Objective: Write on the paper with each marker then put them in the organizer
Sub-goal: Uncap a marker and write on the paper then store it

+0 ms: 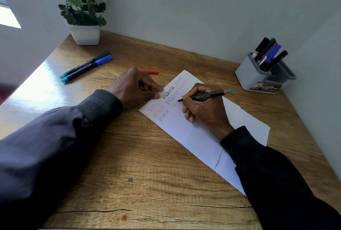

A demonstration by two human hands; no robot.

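Wood-grain bench (pixel 147 165) carries a white paper (pixel 193 137) laid diagonally, rows of handwriting at its upper end. A black Faber-Castell marker (pixel 204 96) is clamped in the fingers of the right hand (pixel 204 110), tip at the paper. The paper's upper left edge is pinned by the left hand (pixel 132 87), fingers curled together. A red cap (pixel 150 71) lies just behind that hand. Green marker (pixel 84 64) and blue marker (pixel 87 67) lie side by side far left. Grey organizer (pixel 252 74) at far right holds several markers.
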